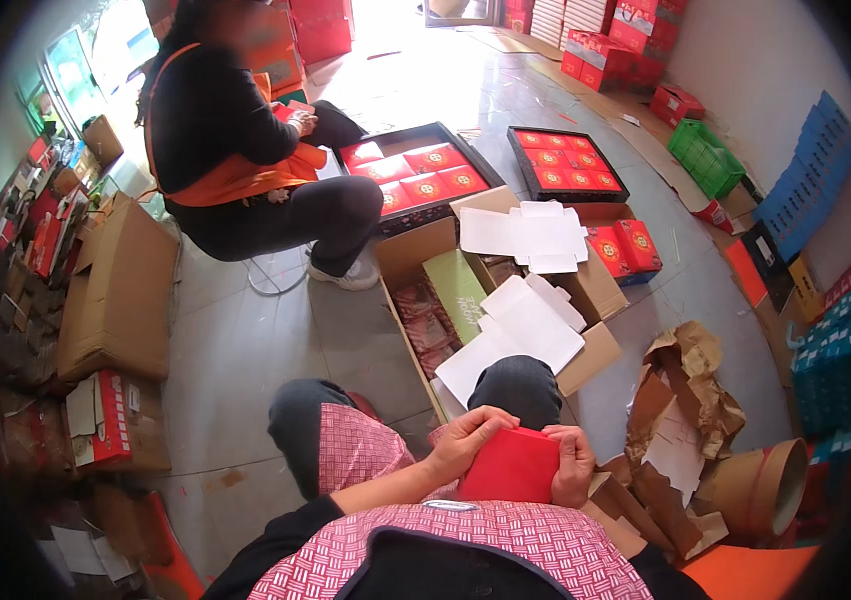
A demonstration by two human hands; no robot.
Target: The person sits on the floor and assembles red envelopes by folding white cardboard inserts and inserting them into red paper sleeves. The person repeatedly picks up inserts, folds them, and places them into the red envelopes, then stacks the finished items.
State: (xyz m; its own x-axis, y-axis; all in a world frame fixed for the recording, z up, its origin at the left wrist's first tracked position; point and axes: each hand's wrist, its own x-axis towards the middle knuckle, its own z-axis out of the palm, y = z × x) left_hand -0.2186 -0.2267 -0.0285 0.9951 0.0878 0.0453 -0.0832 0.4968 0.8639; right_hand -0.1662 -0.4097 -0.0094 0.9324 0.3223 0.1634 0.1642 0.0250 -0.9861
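In front of my apron, a red cardboard box (510,468) is held at my lap. My left hand (471,440) pinches its upper left edge between thumb and fingers. The fingers of my right hand (572,465) are curled round its right side. Just beyond my knees stands an open brown carton (590,358). Unfolded white box blanks (507,345) lie over its near side, and another white blank (525,236) rests on its far side. Inside the carton are a green flat box (455,292) and reddish packets (423,325).
A co-worker (235,130) squats at the far left, holding something red. Black trays (565,197) of red boxes (573,160) sit on the floor ahead. To my right are crumpled brown paper (690,375), a cardboard tube (760,488) and a green crate (705,158). Cartons (120,290) line the left.
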